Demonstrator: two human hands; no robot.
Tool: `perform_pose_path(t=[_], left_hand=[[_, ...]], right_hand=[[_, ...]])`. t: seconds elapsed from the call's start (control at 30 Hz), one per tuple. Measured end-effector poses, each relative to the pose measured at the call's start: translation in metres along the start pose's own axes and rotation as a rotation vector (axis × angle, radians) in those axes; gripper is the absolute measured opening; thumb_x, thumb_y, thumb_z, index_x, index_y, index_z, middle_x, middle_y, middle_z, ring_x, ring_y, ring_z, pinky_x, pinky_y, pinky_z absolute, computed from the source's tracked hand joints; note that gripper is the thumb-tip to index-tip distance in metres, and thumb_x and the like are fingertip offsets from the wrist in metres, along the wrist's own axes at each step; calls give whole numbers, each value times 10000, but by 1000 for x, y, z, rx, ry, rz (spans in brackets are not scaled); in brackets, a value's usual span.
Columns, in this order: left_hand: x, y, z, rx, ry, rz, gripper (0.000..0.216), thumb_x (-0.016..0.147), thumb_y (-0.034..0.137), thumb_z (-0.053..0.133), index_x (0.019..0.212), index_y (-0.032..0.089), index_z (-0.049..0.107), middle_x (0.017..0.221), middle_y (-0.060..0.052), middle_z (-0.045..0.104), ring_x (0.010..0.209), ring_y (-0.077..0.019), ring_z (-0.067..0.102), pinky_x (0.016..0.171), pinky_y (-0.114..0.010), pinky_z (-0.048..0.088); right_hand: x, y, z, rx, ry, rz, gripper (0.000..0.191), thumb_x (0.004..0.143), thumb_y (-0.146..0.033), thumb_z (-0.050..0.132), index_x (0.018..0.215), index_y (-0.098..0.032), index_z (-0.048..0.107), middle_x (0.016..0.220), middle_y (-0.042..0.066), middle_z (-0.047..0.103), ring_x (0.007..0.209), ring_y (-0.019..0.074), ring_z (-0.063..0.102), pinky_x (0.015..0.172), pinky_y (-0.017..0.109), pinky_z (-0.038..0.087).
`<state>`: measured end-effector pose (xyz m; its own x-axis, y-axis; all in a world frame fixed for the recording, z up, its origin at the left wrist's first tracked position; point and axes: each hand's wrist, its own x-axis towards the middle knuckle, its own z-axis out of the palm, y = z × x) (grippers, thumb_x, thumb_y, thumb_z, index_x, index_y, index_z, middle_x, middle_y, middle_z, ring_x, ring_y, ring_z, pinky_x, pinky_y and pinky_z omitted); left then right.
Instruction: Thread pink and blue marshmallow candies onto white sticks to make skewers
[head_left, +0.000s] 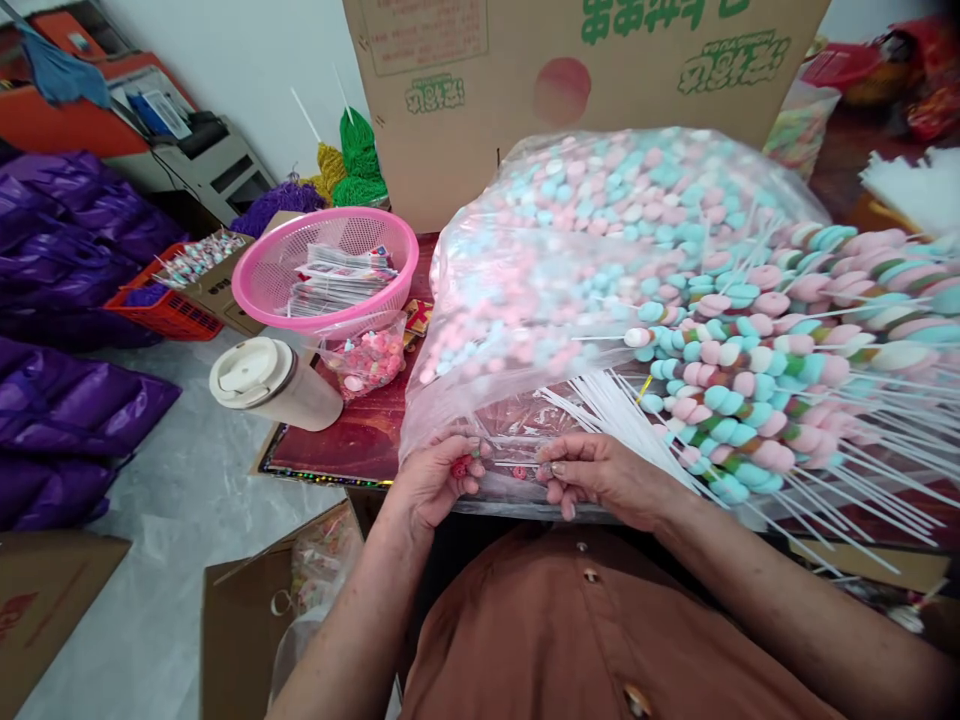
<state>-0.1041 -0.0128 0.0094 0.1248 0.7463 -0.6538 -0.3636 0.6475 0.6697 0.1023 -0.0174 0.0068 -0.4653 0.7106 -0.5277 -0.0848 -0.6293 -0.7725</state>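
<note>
A: Left hand [444, 478], status?

B: Fingers curled, pinching a small red piece [461, 467]. Speck of green there too, too tiny to name.

A: Right hand [586, 475]?

B: My thumb and index meet on one end of a thin pale stick [516, 463], other fingers bent underneath. Stick lies level in the gap between my hands. Does its far end touch the red piece? Can't tell.

A: Location?

B: Front edge of the table [322, 457], just ahead of my brown shirt [517, 620]. Another red bit [519, 473] shows just below the stick.

A: Surroundings, quick.

B: Beyond my hands, a big clear bag [465, 390] of pink, blue and white puffs [622, 180]; its plastic runs under my hands. On my right, loose white sticks [619, 405], then a pile of loaded skewers [739, 400]. On my left, a lidded cup [304, 395], a small bag of pink pieces [369, 360], a pink basket [330, 321] holding printed packets [337, 287]. Cardboard box [450, 150] behind.
</note>
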Motion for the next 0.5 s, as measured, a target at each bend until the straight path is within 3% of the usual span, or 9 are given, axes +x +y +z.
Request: perform_pose_path(t=[0.13,0.23,0.33,0.4,0.5], left_hand=[[-2,-6,10,369,17,131,224,609,329,684,696,140,602,503,49,509,360,-40,363,337,-168,224],[-2,-10,21,988,20,300,186,654,329,628,629,145,649,490,24,516,458,-86,447,447,-206,307],[-2,-13,35,1547,62,321,173,687,299,563,680,179,688,596,-39,624,617,-184,571,550,-264,381],[-3,-15,45,1738,111,298,218,714,313,518,747,190,695,694,-83,672,694,-240,612,589,-305,411],[-3,-17,52,1838,130,325,260,755,305,460,821,183,680,791,-123,689,749,-271,632,617,-332,432]], right_hand=[[-3,-3,0,134,-39,-5,240,578,-212,700,770,-130,581,746,33,636,569,121,599,476,250,500],[-6,-6,2,145,-12,-24,211,582,-173,697,761,-124,596,747,36,643,578,124,615,490,250,516],[-9,-8,4,138,60,-12,216,585,-128,688,775,-128,585,722,31,651,559,130,628,486,245,523],[-9,-8,5,131,109,6,241,591,-100,679,803,-134,570,699,26,655,554,135,637,488,240,528],[-7,-8,5,128,153,13,243,618,-77,660,823,-138,545,639,13,647,541,133,640,488,227,530]])
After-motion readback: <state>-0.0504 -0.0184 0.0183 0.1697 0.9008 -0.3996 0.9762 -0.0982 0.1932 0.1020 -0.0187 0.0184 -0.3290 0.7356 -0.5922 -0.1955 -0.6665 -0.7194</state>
